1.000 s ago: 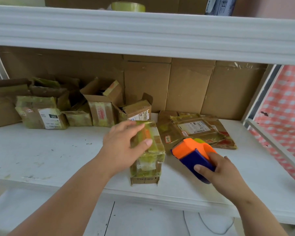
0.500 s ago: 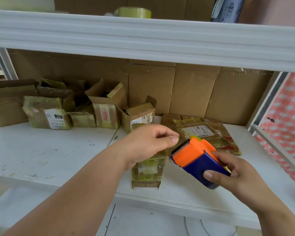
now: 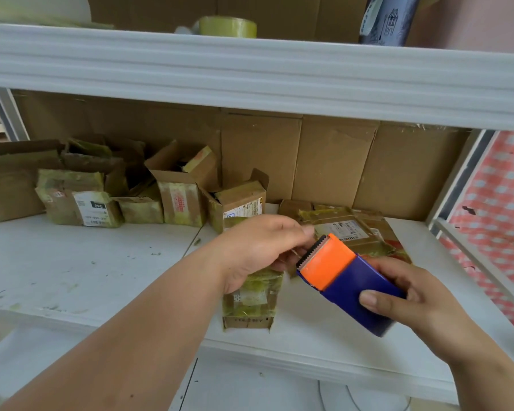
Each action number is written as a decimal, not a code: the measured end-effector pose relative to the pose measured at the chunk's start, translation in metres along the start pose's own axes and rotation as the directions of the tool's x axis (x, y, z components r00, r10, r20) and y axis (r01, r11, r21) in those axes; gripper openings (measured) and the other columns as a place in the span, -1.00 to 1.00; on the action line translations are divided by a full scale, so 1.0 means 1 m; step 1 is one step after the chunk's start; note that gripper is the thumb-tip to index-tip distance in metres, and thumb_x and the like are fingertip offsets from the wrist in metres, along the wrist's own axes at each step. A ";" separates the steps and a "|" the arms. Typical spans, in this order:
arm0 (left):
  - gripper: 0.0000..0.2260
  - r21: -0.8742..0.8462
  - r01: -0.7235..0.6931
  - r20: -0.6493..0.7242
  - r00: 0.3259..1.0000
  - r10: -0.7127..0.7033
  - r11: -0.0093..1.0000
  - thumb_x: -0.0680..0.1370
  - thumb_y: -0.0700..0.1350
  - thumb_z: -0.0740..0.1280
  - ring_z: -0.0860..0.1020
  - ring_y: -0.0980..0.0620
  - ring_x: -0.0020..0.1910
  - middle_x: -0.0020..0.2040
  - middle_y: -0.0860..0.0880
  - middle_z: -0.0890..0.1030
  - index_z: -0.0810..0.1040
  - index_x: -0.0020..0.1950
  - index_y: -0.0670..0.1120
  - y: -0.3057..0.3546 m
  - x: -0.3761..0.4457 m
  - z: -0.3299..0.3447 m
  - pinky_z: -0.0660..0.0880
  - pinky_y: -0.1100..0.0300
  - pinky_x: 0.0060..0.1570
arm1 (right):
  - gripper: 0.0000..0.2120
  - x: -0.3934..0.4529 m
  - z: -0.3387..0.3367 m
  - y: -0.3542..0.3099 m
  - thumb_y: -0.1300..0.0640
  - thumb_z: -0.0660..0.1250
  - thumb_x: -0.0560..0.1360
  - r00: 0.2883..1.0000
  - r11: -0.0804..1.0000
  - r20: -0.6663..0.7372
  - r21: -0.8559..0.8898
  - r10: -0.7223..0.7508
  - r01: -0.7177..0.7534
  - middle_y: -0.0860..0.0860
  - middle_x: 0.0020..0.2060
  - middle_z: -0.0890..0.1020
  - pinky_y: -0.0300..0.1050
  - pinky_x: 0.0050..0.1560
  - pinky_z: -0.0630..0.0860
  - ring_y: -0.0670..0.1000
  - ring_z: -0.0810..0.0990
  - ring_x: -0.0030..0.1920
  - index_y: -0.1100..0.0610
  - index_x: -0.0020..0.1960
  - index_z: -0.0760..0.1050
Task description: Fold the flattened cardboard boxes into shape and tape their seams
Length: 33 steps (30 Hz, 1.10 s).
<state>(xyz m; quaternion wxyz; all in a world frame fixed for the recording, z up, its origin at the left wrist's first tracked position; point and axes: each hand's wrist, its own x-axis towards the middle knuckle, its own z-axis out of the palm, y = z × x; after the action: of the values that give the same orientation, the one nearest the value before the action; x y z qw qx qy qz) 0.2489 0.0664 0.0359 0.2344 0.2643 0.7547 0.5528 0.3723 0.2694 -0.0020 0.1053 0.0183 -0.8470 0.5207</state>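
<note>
A blue and orange tape dispenser [image 3: 346, 280] is gripped in the right hand [image 3: 410, 301], its toothed edge turned toward the left hand [image 3: 258, 247]. The left hand's fingers are curled and pinched at that edge, apparently on the tape end, though the tape itself cannot be made out. A small folded box [image 3: 250, 301] lies beneath the hands near the shelf's [image 3: 72, 262] front edge, with flattened boxes [image 3: 350, 229] behind it toward the back right and finished boxes [image 3: 178, 200] along the back left. The taping step seems in hand; next, tape probably needs drawing out and pressing along the box seam.
</note>
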 end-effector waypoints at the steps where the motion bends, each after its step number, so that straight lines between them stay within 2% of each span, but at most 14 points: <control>1: -0.81 0.019 -0.011 -0.012 1.000 0.011 1.000 0.61 -0.05 0.32 0.53 0.07 -0.24 -0.27 0.01 0.61 0.63 -0.12 -0.10 0.000 0.001 0.002 0.48 0.11 -0.06 | -0.75 0.001 -0.001 -0.002 -0.03 0.47 0.27 1.000 1.000 0.011 0.005 -0.010 0.010 0.06 -0.19 0.69 -0.30 -0.27 0.52 0.01 0.65 -0.22 -0.05 -0.06 0.64; 4: -0.87 0.015 -0.016 -0.047 0.999 0.016 1.000 0.57 -0.13 0.38 0.51 0.08 -0.33 -0.33 -0.04 0.58 0.61 -0.14 -0.15 0.001 0.003 0.005 0.48 0.18 -0.17 | -0.91 0.005 -0.003 -0.009 0.04 0.39 0.28 1.000 1.000 0.005 -0.020 -0.018 0.018 -0.03 -0.36 0.63 -0.41 -0.35 0.40 -0.10 0.56 -0.37 -0.07 -0.22 0.61; 5: -0.87 0.004 -0.010 -0.061 0.998 0.011 1.000 0.57 -0.14 0.39 0.51 0.11 -0.38 -0.36 -0.02 0.58 0.61 -0.16 -0.15 0.001 0.003 0.005 0.49 0.21 -0.21 | -0.97 0.006 -0.003 -0.012 0.00 0.40 0.29 1.000 0.999 -0.006 -0.032 -0.017 0.017 -0.06 -0.41 0.60 -0.44 -0.38 0.35 -0.12 0.52 -0.41 -0.09 -0.27 0.60; 6: -0.86 -0.010 -0.009 -0.078 0.997 0.008 1.000 0.57 -0.15 0.39 0.51 0.13 -0.41 -0.39 0.00 0.58 0.61 -0.18 -0.15 0.001 0.004 0.006 0.50 0.24 -0.24 | -0.88 0.009 -0.003 -0.014 -0.12 0.43 0.28 0.999 0.998 -0.017 -0.054 -0.035 0.034 -0.06 -0.43 0.57 -0.44 -0.40 0.32 -0.14 0.49 -0.44 -0.09 -0.29 0.58; 8: -0.85 -0.024 -0.036 -0.123 0.992 0.033 0.999 0.57 -0.17 0.39 0.50 0.16 -0.44 -0.41 0.03 0.59 0.62 -0.19 -0.18 0.000 0.004 0.005 0.51 0.28 -0.27 | -0.51 0.014 -0.003 -0.015 -0.45 0.39 0.19 0.996 0.989 -0.063 -0.139 -0.067 0.058 -0.04 -0.44 0.55 -0.40 -0.42 0.30 -0.14 0.45 -0.46 -0.02 -0.30 0.57; 9: -0.84 -0.018 -0.054 -0.155 0.987 0.051 0.998 0.58 -0.17 0.38 0.50 0.17 -0.45 -0.41 0.04 0.59 0.63 -0.17 -0.22 0.000 0.004 0.005 0.50 0.31 -0.30 | -0.42 0.017 -0.003 -0.016 -0.52 0.35 0.13 0.993 0.982 -0.095 -0.184 -0.064 0.046 -0.03 -0.44 0.57 -0.38 -0.42 0.31 -0.15 0.46 -0.46 0.01 -0.30 0.57; 12: -0.82 0.032 -0.088 -0.245 0.965 0.094 0.996 0.59 -0.19 0.36 0.52 0.20 -0.42 -0.35 -0.01 0.62 0.64 -0.10 -0.29 0.000 0.002 0.000 0.51 0.35 -0.33 | -0.43 0.025 -0.005 -0.022 -0.47 0.34 0.07 0.994 0.971 -0.106 -0.240 -0.015 -0.011 -0.08 -0.41 0.63 -0.37 -0.39 0.39 -0.16 0.54 -0.43 0.01 -0.25 0.61; 16: -0.84 0.041 -0.107 -0.310 0.944 0.115 0.993 0.58 -0.17 0.37 0.56 0.13 -0.34 -0.27 -0.03 0.66 0.66 -0.19 -0.11 0.000 -0.002 -0.010 0.53 0.30 -0.29 | -0.45 0.033 -0.010 -0.034 -0.45 0.36 0.04 0.999 0.955 -0.033 -0.296 -0.024 0.013 -0.18 -0.41 0.63 -0.40 -0.40 0.40 -0.20 0.58 -0.39 -0.03 -0.23 0.59; 21: -0.82 0.033 -0.148 -0.342 0.928 0.150 0.988 0.57 -0.17 0.38 0.57 0.05 -0.33 -0.29 0.01 0.65 0.66 -0.22 -0.10 0.003 -0.008 -0.024 0.51 0.30 -0.29 | -0.57 0.040 -0.013 -0.048 -0.44 0.33 0.06 0.996 0.937 0.052 -0.338 -0.072 0.085 -0.21 -0.42 0.61 -0.43 -0.36 0.39 -0.22 0.56 -0.37 -0.18 -0.24 0.60; 24: -0.85 0.039 -0.142 -0.370 0.917 0.146 0.989 0.57 -0.12 0.39 0.57 0.06 -0.35 -0.25 -0.24 0.60 0.67 -0.14 -0.15 0.001 -0.012 -0.036 0.54 0.24 -0.24 | -0.52 0.043 -0.014 -0.049 -0.43 0.35 0.06 0.992 0.930 0.096 -0.351 -0.078 0.107 -0.20 -0.41 0.61 -0.45 -0.36 0.39 -0.22 0.57 -0.37 -0.06 -0.28 0.61; 25: -0.85 0.034 -0.138 -0.380 0.914 0.141 0.990 0.57 -0.12 0.39 0.55 0.06 -0.35 -0.27 -0.26 0.56 0.67 -0.11 -0.18 0.000 -0.014 -0.040 0.55 0.24 -0.25 | -0.52 0.044 -0.015 -0.046 -0.42 0.35 0.06 0.991 0.927 0.114 -0.359 -0.068 0.105 -0.20 -0.41 0.61 -0.45 -0.36 0.39 -0.22 0.57 -0.37 -0.05 -0.28 0.61; 29: -0.84 -0.043 -0.112 -0.507 0.859 0.075 0.993 0.59 -0.17 0.35 0.49 0.10 -0.44 -0.35 -0.13 0.50 0.66 -0.05 -0.25 -0.008 -0.026 -0.068 0.55 0.22 -0.33 | -0.44 0.044 -0.025 -0.034 -0.51 0.39 -0.03 0.986 0.934 0.155 -0.358 0.059 0.000 -0.09 -0.35 0.67 -0.37 -0.35 0.42 -0.15 0.59 -0.38 -0.15 -0.22 0.64; 31: -0.83 -0.127 -0.095 -0.552 0.834 0.009 0.987 0.59 -0.19 0.34 0.45 0.12 -0.47 -0.41 -0.06 0.50 0.64 -0.02 -0.29 -0.017 -0.032 -0.082 0.52 0.25 -0.40 | -0.31 0.046 -0.033 -0.025 -0.60 0.36 -0.09 0.986 0.920 0.123 -0.389 0.112 -0.056 -0.03 -0.32 0.69 -0.26 -0.32 0.43 -0.04 0.64 -0.33 -0.14 -0.18 0.66; 33: -0.84 -0.222 -0.049 -0.541 0.837 -0.081 0.974 0.58 -0.20 0.35 0.43 0.12 -0.48 -0.43 -0.04 0.52 0.62 0.00 -0.31 -0.028 -0.034 -0.087 0.52 0.25 -0.42 | -0.35 0.050 -0.037 -0.019 -0.55 0.39 -0.05 0.987 0.899 0.064 -0.424 0.146 -0.106 0.03 -0.33 0.68 -0.15 -0.29 0.42 0.06 0.65 -0.29 -0.11 -0.19 0.68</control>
<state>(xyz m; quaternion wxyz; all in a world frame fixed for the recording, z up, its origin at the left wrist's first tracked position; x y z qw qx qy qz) 0.2142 -0.0242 0.0348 0.0426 0.0608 0.7242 0.6856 0.3325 0.2977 0.0409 0.0330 -0.0353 -0.9424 0.3310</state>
